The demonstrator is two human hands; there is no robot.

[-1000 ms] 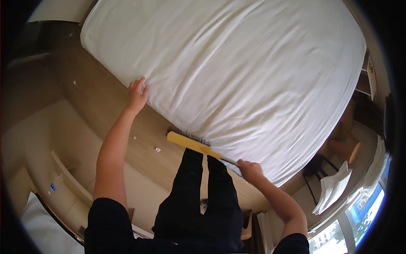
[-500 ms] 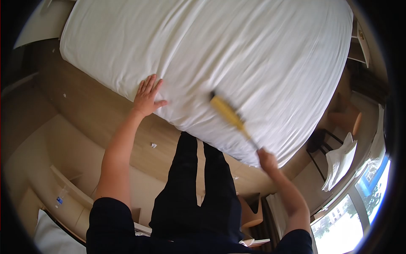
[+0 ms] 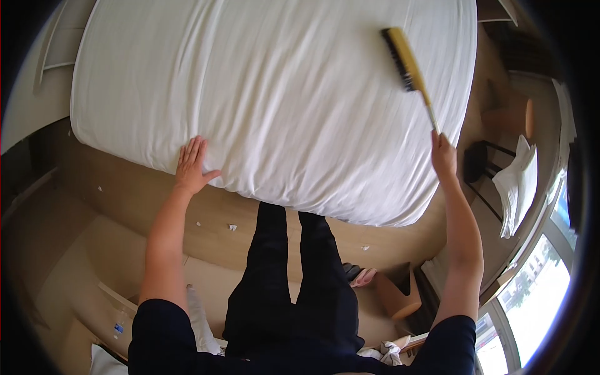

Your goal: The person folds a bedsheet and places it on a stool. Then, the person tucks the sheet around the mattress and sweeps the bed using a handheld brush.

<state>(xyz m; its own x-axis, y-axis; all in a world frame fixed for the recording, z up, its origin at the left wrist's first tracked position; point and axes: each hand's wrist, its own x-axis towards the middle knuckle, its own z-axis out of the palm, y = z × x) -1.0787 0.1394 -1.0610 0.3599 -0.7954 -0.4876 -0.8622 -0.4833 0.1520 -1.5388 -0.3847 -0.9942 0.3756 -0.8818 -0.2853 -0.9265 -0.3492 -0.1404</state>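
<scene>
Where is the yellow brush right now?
In the head view, the yellow brush is at upper right, over the white sheet near its right-hand edge, gripped by the right hand; whether it touches the sheet is unclear.

Brown, wood-toned floor (image 3: 137, 178) stretches across the room, giving way to a paler surface (image 3: 215, 272) lower down. Bright daylight enters through a framed window (image 3: 537, 281) at lower right, with greenery outside. A curved tan furnishing (image 3: 397, 294) stands near it; a pale panel (image 3: 31, 106) rises at upper left.
</scene>
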